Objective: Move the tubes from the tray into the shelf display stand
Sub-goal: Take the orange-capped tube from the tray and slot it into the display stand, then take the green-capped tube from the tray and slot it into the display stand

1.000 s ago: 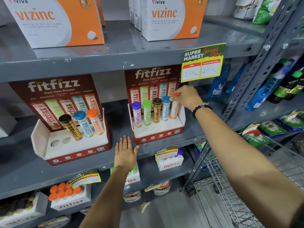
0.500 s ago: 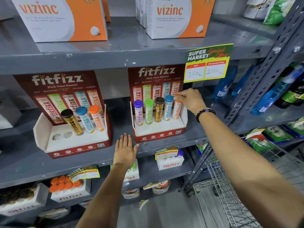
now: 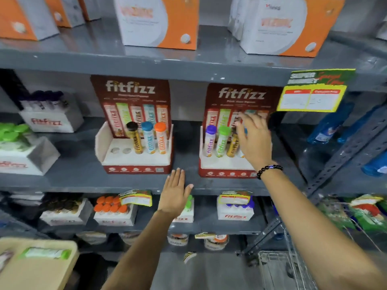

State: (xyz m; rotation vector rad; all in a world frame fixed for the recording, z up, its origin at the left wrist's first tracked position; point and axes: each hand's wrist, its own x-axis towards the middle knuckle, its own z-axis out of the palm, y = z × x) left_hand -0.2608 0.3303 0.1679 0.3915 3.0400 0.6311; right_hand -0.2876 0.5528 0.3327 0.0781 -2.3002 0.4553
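Two red fitfizz display stands sit on the middle shelf. The left stand (image 3: 134, 160) holds brown-, blue- and orange-capped tubes, with two bare holes (image 3: 120, 151) at its left. The right stand (image 3: 219, 167) shows a purple-capped tube (image 3: 209, 141), a green-capped tube (image 3: 222, 142) and a brown one; the others are hidden behind my right hand (image 3: 252, 141), which hovers in front with fingers spread and nothing in it. My left hand (image 3: 174, 193) lies flat and open on the shelf edge between the stands. A beige tray (image 3: 41, 268) at the bottom left carries a green tube (image 3: 45, 253).
Orange and white vizinc boxes (image 3: 159, 21) fill the top shelf. A yellow price tag (image 3: 312, 93) hangs at the right. White fitfizz trays of tubes (image 3: 114, 210) stand on the lower shelf and at the far left. A wire cart (image 3: 287, 268) is at the bottom right.
My right hand has let go of the orange-capped tube in the right stand and drawn back left with fingers spread. The view has swung left and down, bringing the tray into sight.
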